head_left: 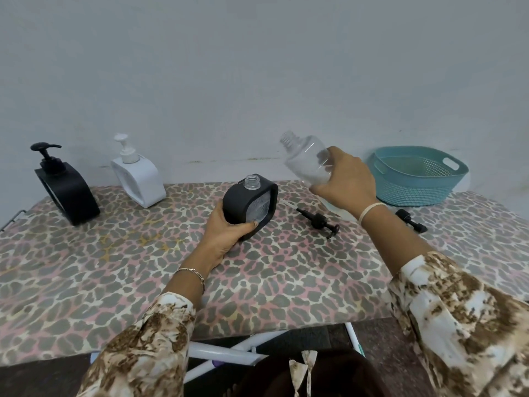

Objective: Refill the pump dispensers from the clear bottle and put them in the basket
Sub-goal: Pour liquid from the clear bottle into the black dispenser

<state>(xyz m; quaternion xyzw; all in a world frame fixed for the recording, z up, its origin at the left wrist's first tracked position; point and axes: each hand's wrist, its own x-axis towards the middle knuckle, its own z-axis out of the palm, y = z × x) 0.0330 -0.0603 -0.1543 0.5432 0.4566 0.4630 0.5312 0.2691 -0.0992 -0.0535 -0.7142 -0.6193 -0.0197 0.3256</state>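
My left hand [226, 233] grips the base of a black dispenser body [252, 202] standing at the table's middle, its clear threaded neck uncapped. My right hand [346, 181] holds the clear bottle [307, 160] in the air to the right of it, tilted with its open mouth pointing up and left. A black pump head [317, 220] lies on the cloth just right of the dispenser. At the back left stand a black pump dispenser [67, 190] and a white pump dispenser [137, 176], both with pumps on. The teal basket [415, 179] sits at the back right.
A second black pump piece [410, 220] lies in front of the basket. The table carries a leopard-print cloth [114, 267] and stands against a pale wall. White frame tubes [229, 353] show below the near edge.
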